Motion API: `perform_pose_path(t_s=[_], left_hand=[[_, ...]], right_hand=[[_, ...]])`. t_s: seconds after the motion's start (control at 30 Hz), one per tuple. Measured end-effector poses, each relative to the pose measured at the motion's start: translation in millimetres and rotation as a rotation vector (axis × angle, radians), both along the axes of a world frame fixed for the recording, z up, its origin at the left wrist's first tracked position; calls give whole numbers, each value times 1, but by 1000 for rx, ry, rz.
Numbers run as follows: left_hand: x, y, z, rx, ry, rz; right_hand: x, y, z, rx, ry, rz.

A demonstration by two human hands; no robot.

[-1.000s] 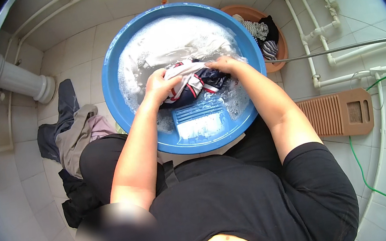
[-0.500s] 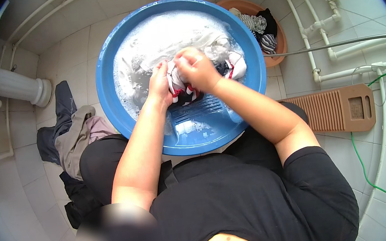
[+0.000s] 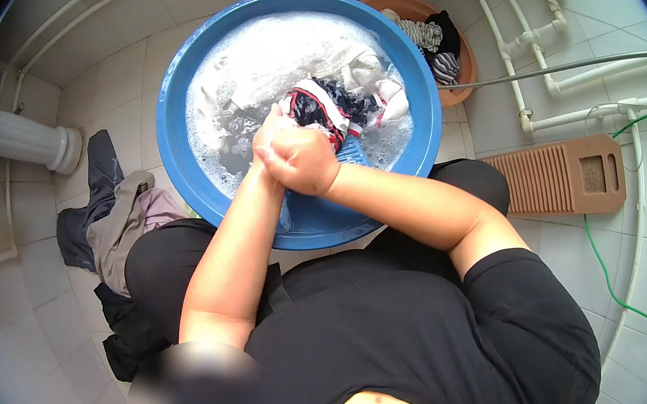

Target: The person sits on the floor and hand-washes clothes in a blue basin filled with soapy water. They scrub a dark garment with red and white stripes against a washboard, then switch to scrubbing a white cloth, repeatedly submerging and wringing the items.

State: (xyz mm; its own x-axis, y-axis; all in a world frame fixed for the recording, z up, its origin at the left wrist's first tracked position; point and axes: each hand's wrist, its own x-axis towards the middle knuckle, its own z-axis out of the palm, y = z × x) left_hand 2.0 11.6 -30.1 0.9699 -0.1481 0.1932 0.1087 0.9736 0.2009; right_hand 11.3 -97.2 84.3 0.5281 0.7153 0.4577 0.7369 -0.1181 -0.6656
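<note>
A dark garment (image 3: 315, 107) with white and red edging is bunched over the near part of a round blue basin (image 3: 173, 140). My right hand (image 3: 306, 160) is closed in a fist, pressed against my left hand (image 3: 263, 143). Both hold the near end of the garment, and the right hand covers part of the left one's fingers. Beneath them, a ridged blue washboard surface (image 3: 350, 152) shows inside the basin. White cloth (image 3: 299, 81) lies soaking in the sudsy water beyond the hands.
An orange-brown basin (image 3: 469, 68) of clothes stands at the far right. A brown washboard (image 3: 553, 178) lies right of my knee. Grey trousers (image 3: 104, 178) and other clothes are on the floor at left. White pipes (image 3: 515, 87) and a green cord (image 3: 606, 271) run at right.
Both hands have drawn nearer to me and slightly left, with the right fist now over the left hand. More of the dark garment shows, spread out beyond them.
</note>
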Motion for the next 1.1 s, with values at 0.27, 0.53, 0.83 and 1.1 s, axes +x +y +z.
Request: perform_pose_path(t_s=[0.27, 0.53, 0.83, 1.1], left_hand=[[-9, -45, 80, 381, 854, 358], [-5, -32, 79, 142, 670, 225], [2, -17, 55, 357, 698, 347], [9, -14, 48, 257, 630, 322]], right_hand=[[36, -8, -38, 4, 68, -227], [69, -12, -43, -41, -178, -223], [180, -64, -106, -802, 241, -360], [144, -47, -76, -430, -260, -338]])
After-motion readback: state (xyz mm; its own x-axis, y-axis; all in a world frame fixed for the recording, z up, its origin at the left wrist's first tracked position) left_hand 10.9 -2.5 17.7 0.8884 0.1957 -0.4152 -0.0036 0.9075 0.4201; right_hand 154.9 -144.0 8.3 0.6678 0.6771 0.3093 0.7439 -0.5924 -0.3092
